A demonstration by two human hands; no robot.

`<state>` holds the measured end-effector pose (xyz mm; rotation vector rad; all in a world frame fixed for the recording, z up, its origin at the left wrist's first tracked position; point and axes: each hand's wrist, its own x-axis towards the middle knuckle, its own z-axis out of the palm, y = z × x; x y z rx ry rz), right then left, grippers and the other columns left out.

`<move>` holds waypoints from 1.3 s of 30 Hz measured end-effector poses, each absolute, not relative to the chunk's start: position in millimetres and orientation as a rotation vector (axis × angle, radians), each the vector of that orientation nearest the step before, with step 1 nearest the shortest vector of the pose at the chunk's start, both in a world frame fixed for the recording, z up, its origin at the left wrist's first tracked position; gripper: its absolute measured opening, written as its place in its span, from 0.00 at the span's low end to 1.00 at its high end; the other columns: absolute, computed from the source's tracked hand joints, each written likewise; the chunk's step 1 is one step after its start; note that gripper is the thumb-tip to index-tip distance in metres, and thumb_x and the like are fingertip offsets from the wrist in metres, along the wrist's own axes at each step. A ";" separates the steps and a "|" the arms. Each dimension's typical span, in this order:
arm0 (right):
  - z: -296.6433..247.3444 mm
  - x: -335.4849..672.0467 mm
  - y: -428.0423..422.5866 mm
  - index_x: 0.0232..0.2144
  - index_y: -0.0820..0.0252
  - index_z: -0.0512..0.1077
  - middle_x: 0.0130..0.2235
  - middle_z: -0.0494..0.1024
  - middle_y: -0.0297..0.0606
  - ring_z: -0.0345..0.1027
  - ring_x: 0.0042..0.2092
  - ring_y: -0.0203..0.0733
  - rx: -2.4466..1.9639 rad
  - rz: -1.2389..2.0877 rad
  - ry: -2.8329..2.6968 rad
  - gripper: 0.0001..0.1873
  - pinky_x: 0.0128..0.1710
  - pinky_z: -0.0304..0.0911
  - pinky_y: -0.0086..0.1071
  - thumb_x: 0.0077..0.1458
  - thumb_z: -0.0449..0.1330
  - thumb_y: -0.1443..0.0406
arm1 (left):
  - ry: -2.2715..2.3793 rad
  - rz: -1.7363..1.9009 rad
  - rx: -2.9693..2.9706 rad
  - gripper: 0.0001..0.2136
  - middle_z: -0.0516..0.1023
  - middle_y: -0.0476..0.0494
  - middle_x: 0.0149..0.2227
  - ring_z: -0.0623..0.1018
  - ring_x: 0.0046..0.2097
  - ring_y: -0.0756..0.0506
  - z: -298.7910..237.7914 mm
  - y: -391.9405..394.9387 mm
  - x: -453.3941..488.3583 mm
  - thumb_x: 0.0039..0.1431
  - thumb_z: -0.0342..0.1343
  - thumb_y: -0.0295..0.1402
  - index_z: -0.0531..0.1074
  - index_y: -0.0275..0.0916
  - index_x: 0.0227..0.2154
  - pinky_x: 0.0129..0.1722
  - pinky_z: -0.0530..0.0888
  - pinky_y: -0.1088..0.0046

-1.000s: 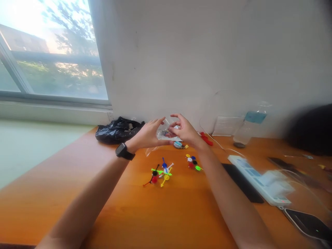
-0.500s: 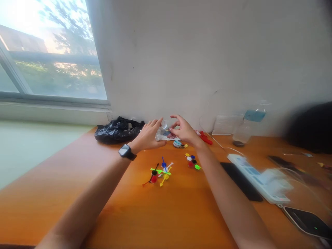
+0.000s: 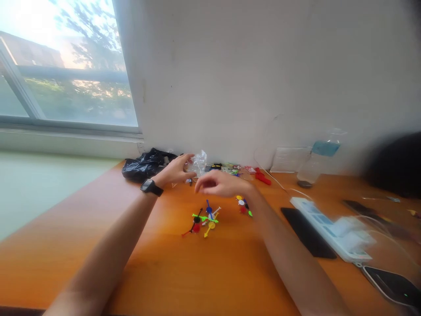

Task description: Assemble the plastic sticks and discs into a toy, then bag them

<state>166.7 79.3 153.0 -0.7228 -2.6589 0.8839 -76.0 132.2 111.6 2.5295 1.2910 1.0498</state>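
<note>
Near the wall my left hand [image 3: 176, 170], wearing a black watch [image 3: 151, 187], has its thumb and fingers around the near side of a crumpled clear plastic bag [image 3: 199, 162]. My right hand [image 3: 219, 183] hangs palm down over the table, fingers bent loosely downward, with nothing visible in them. Just below it lies a cluster of coloured plastic arrow spinners [image 3: 205, 218] in blue, green, black, white, yellow and red. Several small coloured round pieces [image 3: 241, 203] lie under my right forearm, partly covered by it.
A black plastic bag [image 3: 144, 164] lies at the back left. Small items and a red object [image 3: 262, 176] line the wall. At right are a clear bottle [image 3: 311, 169], a black phone-like slab [image 3: 307, 231], a white power strip [image 3: 324, 224] and a charging pad [image 3: 390, 283]. A dark blurred shape [image 3: 394, 162] borders the far right.
My left hand has moved left, and the clear bag has shifted left with it. My right hand has come down and toward me, its fingers now bent downward. Small items at the wall are uncovered.
</note>
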 end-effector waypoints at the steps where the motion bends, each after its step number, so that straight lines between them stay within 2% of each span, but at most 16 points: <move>1: 144.3 160.4 80.1 0.42 0.58 0.81 0.35 0.80 0.34 0.70 0.34 0.36 -0.722 0.995 -2.829 0.12 0.32 0.62 0.27 0.56 0.61 0.67 | 1.278 1.050 2.530 0.33 0.78 0.35 0.52 0.79 0.49 0.36 110.2 133.7 -77.4 0.55 0.64 0.41 0.68 0.37 0.63 0.49 0.75 0.59; 4: 111.6 139.8 87.9 0.44 0.55 0.82 0.32 0.81 0.30 0.71 0.32 0.35 -0.816 1.126 -3.139 0.16 0.27 0.59 0.25 0.51 0.66 0.67 | 1.252 1.043 2.544 0.35 0.78 0.33 0.52 0.78 0.50 0.35 107.5 136.5 -78.8 0.54 0.65 0.42 0.66 0.35 0.64 0.51 0.75 0.58; 10: 79.6 126.3 95.0 0.38 0.56 0.82 0.30 0.80 0.29 0.69 0.28 0.32 -0.990 1.224 -3.118 0.14 0.24 0.56 0.24 0.49 0.71 0.57 | 1.205 1.042 2.491 0.38 0.76 0.35 0.52 0.78 0.49 0.36 109.7 134.9 -74.5 0.52 0.67 0.40 0.65 0.35 0.64 0.50 0.75 0.58; 14: 91.6 132.2 92.4 0.36 0.58 0.82 0.30 0.80 0.31 0.70 0.29 0.33 -1.000 1.234 -2.991 0.12 0.26 0.57 0.24 0.51 0.72 0.58 | 1.157 1.045 2.480 0.37 0.77 0.36 0.52 0.78 0.49 0.36 113.6 131.4 -71.0 0.52 0.68 0.41 0.66 0.36 0.63 0.50 0.76 0.59; 19: 114.4 145.5 93.2 0.38 0.61 0.80 0.33 0.80 0.34 0.71 0.31 0.35 -0.803 1.261 -2.780 0.10 0.28 0.61 0.25 0.55 0.69 0.61 | 1.099 1.080 2.463 0.36 0.77 0.36 0.53 0.78 0.51 0.36 117.7 126.7 -68.0 0.52 0.69 0.40 0.66 0.39 0.63 0.51 0.75 0.59; 23: 139.5 162.7 85.8 0.34 0.61 0.76 0.40 0.82 0.39 0.72 0.35 0.36 -0.587 1.417 -2.649 0.05 0.33 0.66 0.27 0.58 0.65 0.64 | 1.035 1.092 2.495 0.35 0.78 0.37 0.51 0.78 0.48 0.38 120.8 123.6 -64.8 0.52 0.69 0.38 0.66 0.40 0.63 0.48 0.76 0.60; 25: 155.1 172.4 78.4 0.37 0.60 0.76 0.43 0.83 0.40 0.72 0.37 0.37 -0.504 1.466 -2.520 0.05 0.34 0.66 0.28 0.60 0.63 0.64 | 1.013 1.092 2.510 0.35 0.77 0.37 0.50 0.78 0.48 0.38 122.4 121.9 -62.7 0.51 0.69 0.39 0.67 0.40 0.62 0.46 0.76 0.61; 32: 188.7 200.1 70.8 0.36 0.60 0.75 0.31 0.76 0.34 0.66 0.29 0.34 -0.619 0.991 -1.941 0.07 0.32 0.65 0.30 0.58 0.65 0.62 | 1.109 1.051 2.579 0.34 0.76 0.39 0.48 0.78 0.46 0.38 124.1 112.6 -52.9 0.49 0.69 0.39 0.68 0.42 0.60 0.45 0.76 0.62; 35: 186.9 207.9 82.4 0.35 0.60 0.75 0.32 0.77 0.35 0.67 0.29 0.35 -0.772 0.826 -1.871 0.08 0.29 0.64 0.30 0.55 0.65 0.62 | 1.133 1.040 2.587 0.36 0.75 0.39 0.49 0.77 0.47 0.37 123.0 110.8 -50.0 0.48 0.70 0.39 0.67 0.43 0.61 0.46 0.76 0.60; 39: 182.5 213.6 92.5 0.34 0.61 0.75 0.32 0.77 0.36 0.68 0.30 0.36 -0.865 0.776 -1.893 0.08 0.29 0.64 0.29 0.53 0.65 0.62 | 1.109 1.010 2.535 0.37 0.75 0.39 0.49 0.77 0.48 0.37 123.4 109.2 -48.0 0.49 0.71 0.45 0.67 0.42 0.61 0.46 0.76 0.61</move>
